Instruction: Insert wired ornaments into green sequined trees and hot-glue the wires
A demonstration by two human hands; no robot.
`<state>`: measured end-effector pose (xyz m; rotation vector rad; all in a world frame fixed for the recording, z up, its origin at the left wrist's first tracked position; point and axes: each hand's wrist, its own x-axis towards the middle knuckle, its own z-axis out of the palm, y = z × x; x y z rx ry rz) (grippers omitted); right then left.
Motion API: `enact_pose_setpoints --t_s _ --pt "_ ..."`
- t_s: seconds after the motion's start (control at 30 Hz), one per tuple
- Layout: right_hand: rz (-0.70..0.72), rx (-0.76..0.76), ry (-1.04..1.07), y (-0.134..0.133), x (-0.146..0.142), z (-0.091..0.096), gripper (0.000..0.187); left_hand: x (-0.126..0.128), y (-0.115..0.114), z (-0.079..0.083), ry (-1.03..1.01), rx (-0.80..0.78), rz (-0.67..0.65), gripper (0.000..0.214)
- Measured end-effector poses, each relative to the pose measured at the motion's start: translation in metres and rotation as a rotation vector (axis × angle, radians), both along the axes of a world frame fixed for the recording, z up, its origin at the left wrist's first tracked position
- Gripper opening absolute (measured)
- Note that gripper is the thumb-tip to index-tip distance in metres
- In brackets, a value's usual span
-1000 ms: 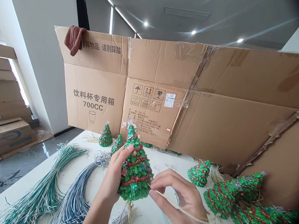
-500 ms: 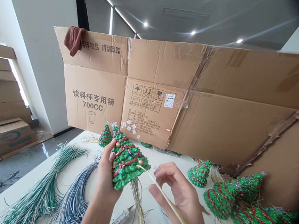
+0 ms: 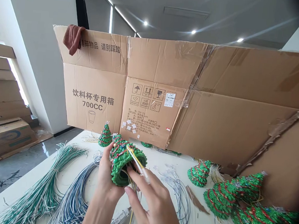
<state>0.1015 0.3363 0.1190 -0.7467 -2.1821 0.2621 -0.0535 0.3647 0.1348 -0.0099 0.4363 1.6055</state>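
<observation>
A small green glitter Christmas tree (image 3: 121, 153) with red garland and gold balls is tipped so that its hollow base faces me. My left hand (image 3: 108, 178) is wrapped around its left side. At the base opening are the fingers of my right hand (image 3: 150, 195), closed about the thin wires (image 3: 133, 185) that come out of it; the exact grip is partly hidden. A yellow-and-white wire (image 3: 137, 159) sticks out of the tree's side and runs over my right fingers. Below my hands lies a white glue gun (image 3: 119, 221), partly covered.
Bundles of green-and-white wires (image 3: 46, 183) and blue-and-white wires (image 3: 75, 192) lie at left. More trees (image 3: 220, 200) stand at right, and one tree (image 3: 105, 136) stands behind my left hand. Loose wires (image 3: 181, 191) lie right of centre. A cardboard screen (image 3: 153, 67) borders the table's back.
The tree has tilted so its hollow base now shows. My right hand has moved left to the base opening, and the loose wires behind it have come into view.
</observation>
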Motion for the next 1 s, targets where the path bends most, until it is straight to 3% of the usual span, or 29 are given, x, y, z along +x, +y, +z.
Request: enact_pose_setpoints --t_s 0.17,0.33,0.7,1.0 --pt "-0.017 -0.014 -0.044 0.001 -0.004 -0.002 0.044 0.006 0.002 0.0 -0.019 0.005 -0.003 0.019" --pt "0.04 -0.069 0.061 0.0 -0.004 0.001 0.039 0.009 -0.001 0.003 -0.004 -0.022 -0.027 0.021" --pt "0.096 -0.274 0.271 -0.007 0.009 0.019 0.031 0.009 -0.003 0.009 -0.033 -0.043 -0.017 0.021" --pt "0.062 -0.303 0.298 -0.009 0.024 0.03 0.026 0.01 -0.003 0.008 -0.091 -0.045 -0.071 0.02"
